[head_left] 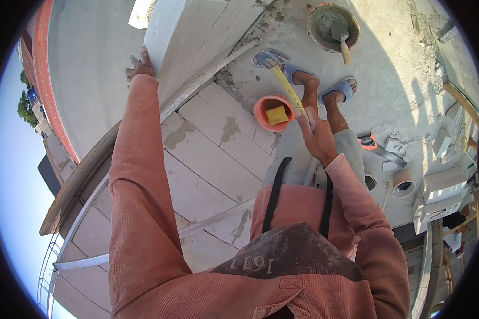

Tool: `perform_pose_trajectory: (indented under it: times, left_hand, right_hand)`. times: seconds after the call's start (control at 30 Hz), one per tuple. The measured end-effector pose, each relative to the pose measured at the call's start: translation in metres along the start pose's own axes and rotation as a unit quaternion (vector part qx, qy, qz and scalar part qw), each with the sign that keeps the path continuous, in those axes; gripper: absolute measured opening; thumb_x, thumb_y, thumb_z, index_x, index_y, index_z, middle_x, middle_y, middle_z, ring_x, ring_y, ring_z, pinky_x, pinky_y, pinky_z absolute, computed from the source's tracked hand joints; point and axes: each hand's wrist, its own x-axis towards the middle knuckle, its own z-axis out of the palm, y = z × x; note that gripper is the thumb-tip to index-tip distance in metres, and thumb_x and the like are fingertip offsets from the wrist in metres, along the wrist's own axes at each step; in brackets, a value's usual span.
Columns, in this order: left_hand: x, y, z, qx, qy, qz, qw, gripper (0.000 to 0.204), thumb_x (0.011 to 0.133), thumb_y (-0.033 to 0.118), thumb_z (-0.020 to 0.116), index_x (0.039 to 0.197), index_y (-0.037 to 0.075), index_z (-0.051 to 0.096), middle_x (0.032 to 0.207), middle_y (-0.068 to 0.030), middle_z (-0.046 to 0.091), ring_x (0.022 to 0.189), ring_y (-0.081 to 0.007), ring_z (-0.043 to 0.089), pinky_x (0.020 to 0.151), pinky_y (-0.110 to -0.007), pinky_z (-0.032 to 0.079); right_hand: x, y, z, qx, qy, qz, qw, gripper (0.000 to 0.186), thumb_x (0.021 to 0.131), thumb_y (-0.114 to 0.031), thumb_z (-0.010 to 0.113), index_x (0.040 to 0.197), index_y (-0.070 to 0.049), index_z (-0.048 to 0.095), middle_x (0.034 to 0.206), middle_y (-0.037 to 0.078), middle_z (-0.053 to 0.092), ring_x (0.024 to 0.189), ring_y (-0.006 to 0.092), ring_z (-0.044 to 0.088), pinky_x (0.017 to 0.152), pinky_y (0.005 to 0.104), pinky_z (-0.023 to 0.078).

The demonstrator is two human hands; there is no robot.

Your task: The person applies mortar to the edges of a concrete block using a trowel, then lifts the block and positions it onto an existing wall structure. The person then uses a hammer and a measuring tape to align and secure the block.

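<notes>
My left hand (140, 68) rests at the outer edge of a pale block wall (197, 40), its fingers apart and grasping nothing. My right hand (318, 135) is wrapped round the yellow handle of a hammer (285, 82). The hammer's grey head points away from me, above the floor near my sandalled feet; whether it touches anything I cannot tell. Below the handle stands an orange-red bucket (259, 114) with a yellow sponge (277, 115) in it.
A mortar bucket (332, 26) with a trowel (345, 50) in it stands on the concrete floor ahead. An orange-handled saw (386, 153), a small bucket (404, 186) and pale blocks (443, 186) lie at the right. Another person (455, 234) is partly visible there. The block wall borders a drop at left.
</notes>
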Motion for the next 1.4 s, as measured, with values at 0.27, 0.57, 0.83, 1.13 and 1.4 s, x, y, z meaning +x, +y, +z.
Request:
perform_pose_trajectory:
  times: [0.27,0.57,0.83,1.13,1.4]
  left_hand:
    - [0.011,0.022,-0.052,-0.083,-0.176,0.093,0.976,0.117,0.084,0.091,0.027,0.143,-0.007,0.05,0.143,-0.0318,0.052,0.139,-0.0431,0.045,0.116,-0.044,0.033]
    - [-0.008,0.034,-0.062,-0.093,-0.25,0.021,0.963,0.131,0.07,0.101,0.033,0.153,-0.001,0.031,0.154,-0.0254,0.036,0.143,-0.0405,0.035,0.112,-0.046,0.032]
    - [-0.033,0.054,-0.074,-0.178,-0.273,0.004,0.945,0.138,0.067,0.102,0.037,0.162,0.004,0.017,0.167,-0.0213,0.017,0.151,-0.0447,0.021,0.119,-0.053,0.021]
    - [-0.052,0.045,-0.086,-0.184,-0.281,-0.017,0.942,0.133,0.071,0.101,0.033,0.16,0.002,0.021,0.167,-0.0205,0.017,0.152,-0.0373,0.023,0.121,-0.052,0.022]
    - [-0.04,0.051,-0.092,-0.164,-0.317,-0.005,0.934,0.126,0.074,0.099,0.031,0.162,0.009,0.022,0.168,-0.0152,0.019,0.152,-0.0311,0.025,0.12,-0.05,0.023]
  right_hand:
    - [-0.088,0.128,-0.098,-0.04,0.113,0.255,0.959,0.066,0.105,-0.058,0.036,0.099,0.003,0.061,0.077,0.024,0.061,0.073,0.0346,0.06,0.074,0.0449,0.047]
    - [-0.089,0.163,-0.105,0.021,0.094,0.398,0.912,0.07,0.1,-0.063,0.043,0.097,0.004,0.062,0.079,0.021,0.064,0.07,0.0316,0.065,0.062,0.0427,0.05]
    - [-0.085,0.173,-0.101,-0.034,0.027,0.398,0.916,0.068,0.099,-0.059,0.048,0.107,0.007,0.062,0.081,0.022,0.067,0.071,0.0353,0.069,0.06,0.0452,0.052]
    - [-0.086,0.192,-0.106,0.03,0.075,0.413,0.907,0.071,0.097,-0.061,0.052,0.111,0.009,0.058,0.081,0.02,0.066,0.066,0.0333,0.068,0.056,0.0425,0.052]
    - [-0.082,0.195,-0.108,0.034,0.063,0.411,0.909,0.07,0.096,-0.059,0.054,0.11,0.009,0.058,0.08,0.019,0.065,0.064,0.0314,0.067,0.056,0.042,0.052]
